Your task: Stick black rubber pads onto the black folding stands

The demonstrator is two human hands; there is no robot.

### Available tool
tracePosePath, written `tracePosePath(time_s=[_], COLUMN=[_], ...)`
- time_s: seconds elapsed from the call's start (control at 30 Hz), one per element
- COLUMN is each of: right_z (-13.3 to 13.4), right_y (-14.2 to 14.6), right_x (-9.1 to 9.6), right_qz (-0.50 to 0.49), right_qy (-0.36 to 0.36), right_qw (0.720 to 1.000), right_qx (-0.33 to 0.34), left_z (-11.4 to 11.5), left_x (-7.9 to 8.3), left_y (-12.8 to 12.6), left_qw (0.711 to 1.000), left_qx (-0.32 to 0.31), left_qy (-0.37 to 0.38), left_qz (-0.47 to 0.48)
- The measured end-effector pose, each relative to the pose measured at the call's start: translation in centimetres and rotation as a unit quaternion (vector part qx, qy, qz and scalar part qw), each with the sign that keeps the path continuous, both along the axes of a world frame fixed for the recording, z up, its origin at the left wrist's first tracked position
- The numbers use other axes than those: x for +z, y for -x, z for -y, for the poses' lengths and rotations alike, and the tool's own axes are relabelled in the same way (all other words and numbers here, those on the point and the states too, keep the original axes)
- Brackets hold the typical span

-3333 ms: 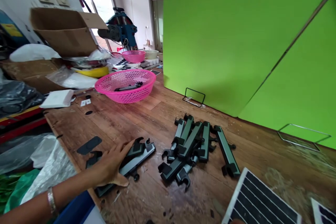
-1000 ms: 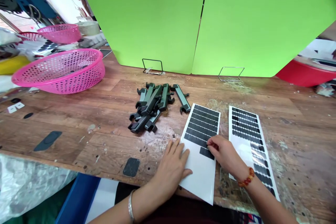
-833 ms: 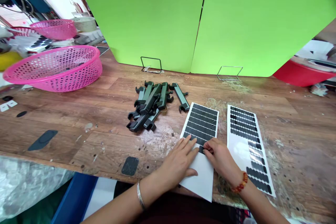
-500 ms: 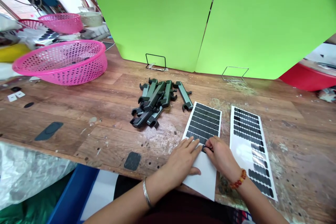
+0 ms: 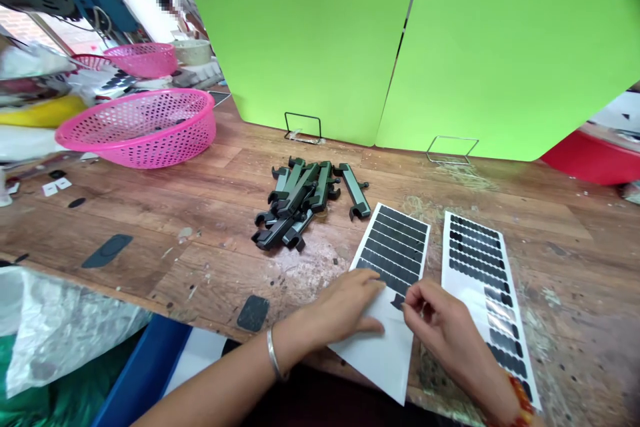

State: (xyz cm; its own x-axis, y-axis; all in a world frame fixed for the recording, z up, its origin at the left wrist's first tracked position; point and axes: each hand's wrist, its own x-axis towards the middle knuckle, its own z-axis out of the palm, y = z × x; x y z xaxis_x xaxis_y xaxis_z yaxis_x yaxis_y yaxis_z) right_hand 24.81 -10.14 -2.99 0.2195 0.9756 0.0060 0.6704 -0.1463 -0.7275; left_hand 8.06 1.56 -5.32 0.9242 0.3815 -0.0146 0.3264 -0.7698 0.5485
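Observation:
A white backing sheet (image 5: 385, 350) with several black adhesive strips on its far half lies at the table's near edge. My left hand (image 5: 345, 307) rests on its left side, fingers stretched out. Between the thumb and forefinger of my right hand (image 5: 443, 320) is the end of a black sticker strip (image 5: 398, 301), lifted over the sheet; part of the strip is hidden. To the right lies a second sheet (image 5: 465, 285) of scalloped black stickers, some gone from it. Beyond the first sheet sits a heap of dark green and black plastic clip-ended parts (image 5: 297, 197), one apart (image 5: 356, 190).
A pink perforated basket (image 5: 175, 149) stands at the left. Green panels (image 5: 310, 40) rise along the back, with wire stands (image 5: 303, 128) at their foot. Loose black pieces (image 5: 253, 313) lie on the wooden table (image 5: 200, 213). A person (image 5: 183, 17) is in the far background.
My right hand has pulled back toward me and right, peeling the black strip up from the sheet. My left hand has shifted slightly nearer. The camera view has moved a little.

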Motion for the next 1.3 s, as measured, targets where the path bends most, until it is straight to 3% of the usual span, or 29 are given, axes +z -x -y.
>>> tracePosePath(time_s=[0.07, 0.17, 0.23, 0.33, 0.47, 0.57, 0.63, 0.7, 0.73, 0.87, 0.9, 0.97, 1.03, 1.13, 1.3], right_z=[-0.1, -0.4, -0.6, -1.0, -1.2, -1.3, -1.4, -1.6, -1.8, -2.4, -2.6, -3.0, -3.4, -4.2, -6.0], right_y=[-0.5, -0.8, -0.7, -0.4, -0.4, -0.5, -0.5, -0.4, -0.3, 0.5, 0.7, 1.1, 1.6, 2.6, 4.2], right_x=[0.5, 0.0, -0.7, -1.4, -1.4, -1.3, -1.3, -1.4, -1.4, -1.2, -1.1, -0.8, -0.4, 0.8, 5.1], right_qz=[-0.056, -0.119, -0.143, -0.163, -0.191, -0.208, -0.220, -0.230, -0.234, -0.251, -0.259, -0.273, -0.283, -0.290, -0.289], right_qy=[0.013, 0.021, 0.022, 0.023, 0.021, 0.023, 0.024, 0.022, 0.022, 0.039, 0.048, 0.066, 0.084, 0.102, 0.099], right_qw=[0.998, 0.990, 0.987, 0.984, 0.978, 0.974, 0.972, 0.971, 0.970, 0.965, 0.963, 0.959, 0.955, 0.952, 0.951], right_qx=[-0.033, -0.065, -0.067, -0.065, -0.078, -0.086, -0.079, -0.069, -0.066, -0.058, -0.051, -0.036, -0.020, 0.003, 0.052], left_z=[-2.3, -6.5, -9.0, -11.6, -12.4, -11.8, -11.4, -11.1, -11.0, -10.7, -10.5, -9.8, -8.7, -6.8, -4.0], left_x=[1.0, 1.7, 1.2, 0.0, 0.0, 2.4, 4.5, 6.4, 7.3, 9.2, 9.4, 9.3, 8.8, 8.0, 7.6], left_y=[-1.2, -4.0, -5.7, -7.2, -7.1, -5.5, -3.6, -1.2, 0.2, 5.3, 6.3, 7.6, 8.1, 7.7, 6.2], left_qw=[0.998, 0.984, 0.977, 0.979, 0.986, 0.981, 0.965, 0.916, 0.870, 0.638, 0.599, 0.567, 0.580, 0.631, 0.713], left_qx=[0.057, 0.151, 0.178, 0.171, 0.133, 0.132, 0.168, 0.237, 0.272, 0.365, 0.378, 0.396, 0.398, 0.392, 0.312], left_qy=[-0.009, -0.094, -0.118, -0.111, -0.087, -0.075, -0.034, 0.079, 0.157, 0.425, 0.460, 0.482, 0.459, 0.420, 0.446], left_qz=[0.011, 0.019, 0.014, 0.011, 0.057, 0.120, 0.199, 0.315, 0.380, 0.528, 0.535, 0.538, 0.543, 0.521, 0.442])
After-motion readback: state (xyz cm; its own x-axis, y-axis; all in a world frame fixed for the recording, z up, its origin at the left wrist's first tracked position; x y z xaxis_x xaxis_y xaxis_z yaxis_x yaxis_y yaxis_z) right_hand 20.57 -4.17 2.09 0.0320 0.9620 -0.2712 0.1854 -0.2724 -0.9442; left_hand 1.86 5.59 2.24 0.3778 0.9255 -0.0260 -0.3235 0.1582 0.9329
